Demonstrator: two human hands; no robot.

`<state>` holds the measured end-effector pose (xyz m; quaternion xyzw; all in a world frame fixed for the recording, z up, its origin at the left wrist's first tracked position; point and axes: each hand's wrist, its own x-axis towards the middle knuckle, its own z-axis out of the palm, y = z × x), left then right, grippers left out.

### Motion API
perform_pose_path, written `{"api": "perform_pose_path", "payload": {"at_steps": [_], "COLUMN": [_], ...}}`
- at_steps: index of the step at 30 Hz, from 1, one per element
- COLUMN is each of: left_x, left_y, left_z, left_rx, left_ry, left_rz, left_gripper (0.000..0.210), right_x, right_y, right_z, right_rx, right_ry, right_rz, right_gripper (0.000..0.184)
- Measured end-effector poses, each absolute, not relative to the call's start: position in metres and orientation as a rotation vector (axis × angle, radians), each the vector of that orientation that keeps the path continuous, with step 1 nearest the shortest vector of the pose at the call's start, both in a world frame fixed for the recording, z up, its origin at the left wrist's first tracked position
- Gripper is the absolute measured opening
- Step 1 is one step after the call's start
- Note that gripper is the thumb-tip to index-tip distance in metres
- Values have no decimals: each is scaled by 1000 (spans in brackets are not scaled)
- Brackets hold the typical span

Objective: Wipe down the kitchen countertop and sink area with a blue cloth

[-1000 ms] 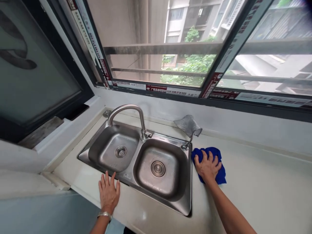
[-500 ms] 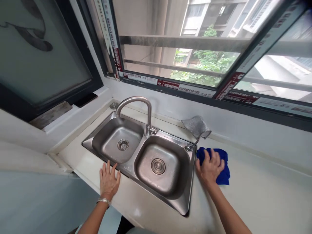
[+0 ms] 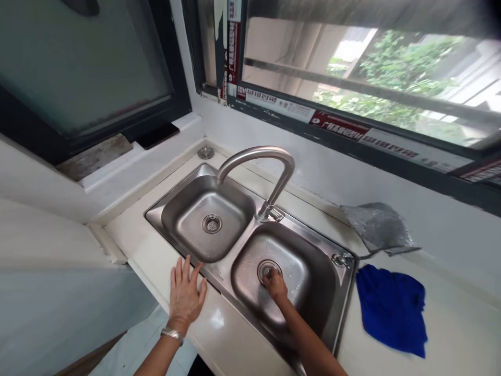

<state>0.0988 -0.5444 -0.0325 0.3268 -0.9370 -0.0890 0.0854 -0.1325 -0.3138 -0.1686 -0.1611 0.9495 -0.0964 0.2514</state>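
Observation:
A stainless steel double-bowl sink [image 3: 225, 277] is set into the pale countertop [image 3: 135, 230]. My left hand [image 3: 186, 295] lies flat on the counter's front edge beside the sink rim, fingers spread and holding nothing. Down in the right bowl, my right hand [image 3: 276, 287] has its fingers closed on the sink strainer [image 3: 267, 267] seated in the drain; the fingertips partly cover it. In the left bowl a drain [image 3: 212, 223] shows its perforated strainer. The blue cloth [image 3: 393, 308] lies spread on the counter to the right of the sink, untouched.
A curved faucet [image 3: 258, 151] rises behind the bowls, its spout over the left one. A silver mesh cloth [image 3: 378, 227] rests by the wall, near a knob [image 3: 342, 259] on the rim. A round metal strainer [image 3: 205, 152] sits in the back left corner, below the window.
My right hand has let go of the blue cloth and moved left into the right bowl, onto the strainer. The left hand stays on the counter edge. The view has shifted.

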Motion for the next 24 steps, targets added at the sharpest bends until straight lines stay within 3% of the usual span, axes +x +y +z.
{"api": "perform_pose_path", "payload": {"at_steps": [10, 24], "left_x": [97, 95], "left_y": [-543, -544], "left_z": [-24, -24], "left_rx": [958, 958], "left_ry": [-2839, -2834], "left_rz": [-198, -220], "left_gripper": [44, 44], "right_x": [-148, -146], "right_y": [-311, -303], "right_z": [-194, -167], "right_rx": [-414, -319], "right_ry": [2584, 2516], "right_rz": [-225, -85], "right_gripper": [24, 35]}}
